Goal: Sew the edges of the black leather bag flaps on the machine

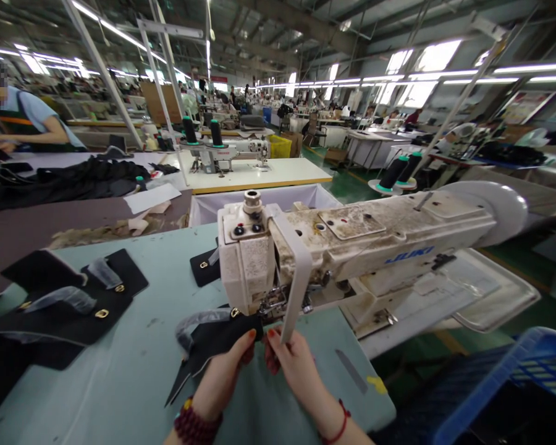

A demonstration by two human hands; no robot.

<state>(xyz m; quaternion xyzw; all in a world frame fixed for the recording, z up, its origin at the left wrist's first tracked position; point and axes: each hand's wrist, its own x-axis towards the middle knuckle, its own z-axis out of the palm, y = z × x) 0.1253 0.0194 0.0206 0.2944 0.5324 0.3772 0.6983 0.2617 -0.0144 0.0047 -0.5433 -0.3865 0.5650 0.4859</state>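
At the left, several flat black panels with thin pale edges [74,327] are lying on the pale green tabletop [134,377], already carrying strips wrapped in clear plastic [69,299] and gold metal fittings [119,288]; I cannot tell whether they are waiting or finished. In the middle, a black panel with a similar wrapped strip [217,340] is reaching the needle area of the stained off-white sewing machine [352,247], so its work seems to be under way, not yet complete. The left hand [225,374] is pinching it near its right end in a closed grip, and most of the panel is extending leftward from there. The right hand [296,364] is bending thumb and fingers close beside this end; I cannot tell whether its grip is closing on anything.
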